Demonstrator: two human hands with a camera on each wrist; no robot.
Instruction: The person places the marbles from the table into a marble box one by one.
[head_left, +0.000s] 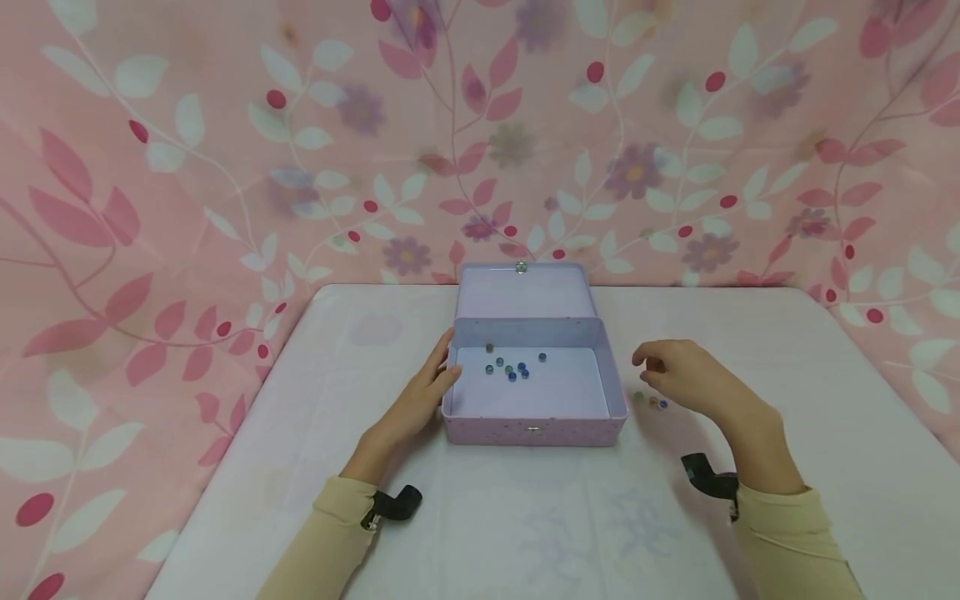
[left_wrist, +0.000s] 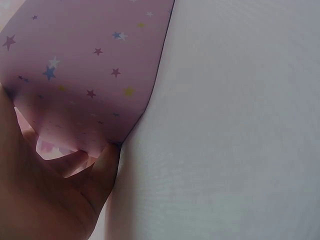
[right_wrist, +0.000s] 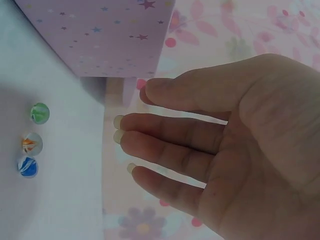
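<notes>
A lilac tin box (head_left: pixel 534 432) with small stars stands on the table with its lid (head_left: pixel 522 292) raised at the back. Several glass marbles (head_left: pixel 508 369), blue, green and brownish, lie inside on its floor. My left hand (head_left: pixel 415 398) grips the box's left side, thumb at the rim and fingers along the outer wall. To the right of the box, my right hand (head_left: pixel 693 372) hovers with bent, relaxed fingers; its palm (right_wrist: pixel 235 165) holds nothing. Below it on the table lie a green marble (right_wrist: pixel 40 113), an orange marble (right_wrist: pixel 32 144) and a blue marble (right_wrist: pixel 28 167).
A white cloth (head_left: pixel 360 333) covers the table. Pink floral fabric (head_left: pixel 480 150) hangs behind the table and along its sides. The box has a small metal clasp (head_left: pixel 533 430) at the front.
</notes>
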